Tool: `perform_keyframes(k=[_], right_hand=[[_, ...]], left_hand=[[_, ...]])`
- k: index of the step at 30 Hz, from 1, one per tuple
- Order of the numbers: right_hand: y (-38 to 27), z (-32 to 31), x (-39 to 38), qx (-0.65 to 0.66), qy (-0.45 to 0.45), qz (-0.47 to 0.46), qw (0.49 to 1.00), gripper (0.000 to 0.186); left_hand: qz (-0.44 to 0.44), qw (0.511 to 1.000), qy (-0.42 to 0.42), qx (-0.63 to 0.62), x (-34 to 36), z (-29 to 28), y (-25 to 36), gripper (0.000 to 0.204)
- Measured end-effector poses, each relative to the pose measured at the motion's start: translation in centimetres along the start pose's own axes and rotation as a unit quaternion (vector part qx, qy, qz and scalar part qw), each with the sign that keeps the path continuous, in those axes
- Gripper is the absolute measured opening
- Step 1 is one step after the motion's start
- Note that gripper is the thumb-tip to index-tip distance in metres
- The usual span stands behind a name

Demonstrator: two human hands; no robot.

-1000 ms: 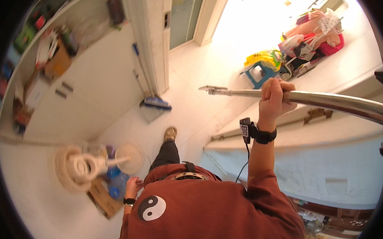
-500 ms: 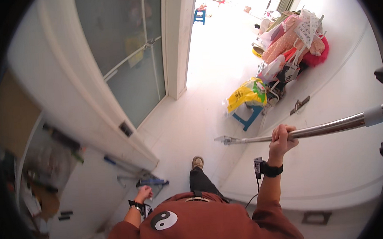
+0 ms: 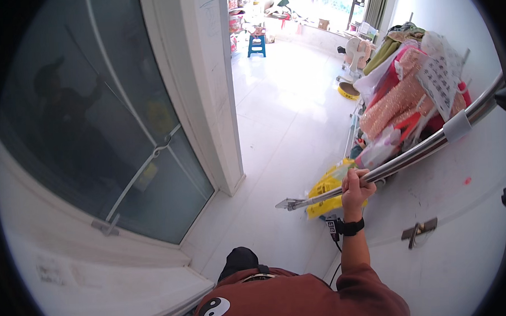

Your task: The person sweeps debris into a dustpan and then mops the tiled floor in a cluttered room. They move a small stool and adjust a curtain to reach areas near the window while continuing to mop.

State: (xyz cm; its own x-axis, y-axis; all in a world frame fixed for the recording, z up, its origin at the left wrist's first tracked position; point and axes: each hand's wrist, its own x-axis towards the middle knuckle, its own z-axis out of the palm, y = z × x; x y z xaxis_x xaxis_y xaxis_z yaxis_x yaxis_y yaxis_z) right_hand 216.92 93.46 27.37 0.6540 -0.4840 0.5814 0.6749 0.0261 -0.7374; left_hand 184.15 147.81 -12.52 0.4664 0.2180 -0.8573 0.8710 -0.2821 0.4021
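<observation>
My right hand [image 3: 356, 192] is closed around a long, shiny metal pole [image 3: 403, 164]. The pole slants from the upper right down to a thin, flat clip-like fitting [image 3: 289, 204] at its lower end, and a grey sleeve [image 3: 456, 125] sits higher up on it. Behind the hand and the pole's lower part lies a yellow plastic bag [image 3: 322, 195], partly hidden. My left hand is out of sight.
On the left stands a dark glass door [image 3: 77, 143] beside a white door frame [image 3: 202, 87]. Clothes and bags [image 3: 397, 101] are heaped along the right wall. A metal door handle [image 3: 419, 231] juts out at lower right. A blue stool [image 3: 256, 46] stands far ahead.
I have moved forward, so the doorway and clothes heap appear nearer. My left hand has gone out of view. My right hand still grips the pole, its upper end now higher in the picture.
</observation>
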Motion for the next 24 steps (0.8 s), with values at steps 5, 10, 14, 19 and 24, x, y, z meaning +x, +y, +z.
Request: perform_keyframes(k=[5,10,14,19,24], right_hand=[[11.2,2.7,12.1,0.016,0.022,-0.004,1.0,0.025],[19.1,4.3,24.8,0.009,0.043,-0.071,0.996,0.025],[23.7,3.8,34.7,-0.049,0.112,-0.1,0.987,0.026],[33.7,0.7,44.7,-0.08,0.133,-0.109,0.982,0.024],[47.9,-3.3,54.0,-0.13,0.217,-0.022,0.967,0.025]], left_hand=[[-0.004,1.0,-0.004,-0.004,7.2,0.0,13.1,0.017],[-0.016,1.0,-0.002,0.017,15.1,-3.2,27.6,0.017],[-0.011,0.999,0.031,-0.005,19.8,-7.5,41.1,0.017],[0.018,0.997,0.078,-0.023,26.2,-11.0,58.3,0.017],[0.032,0.996,0.086,-0.011,32.3,-6.9,73.7,0.018]])
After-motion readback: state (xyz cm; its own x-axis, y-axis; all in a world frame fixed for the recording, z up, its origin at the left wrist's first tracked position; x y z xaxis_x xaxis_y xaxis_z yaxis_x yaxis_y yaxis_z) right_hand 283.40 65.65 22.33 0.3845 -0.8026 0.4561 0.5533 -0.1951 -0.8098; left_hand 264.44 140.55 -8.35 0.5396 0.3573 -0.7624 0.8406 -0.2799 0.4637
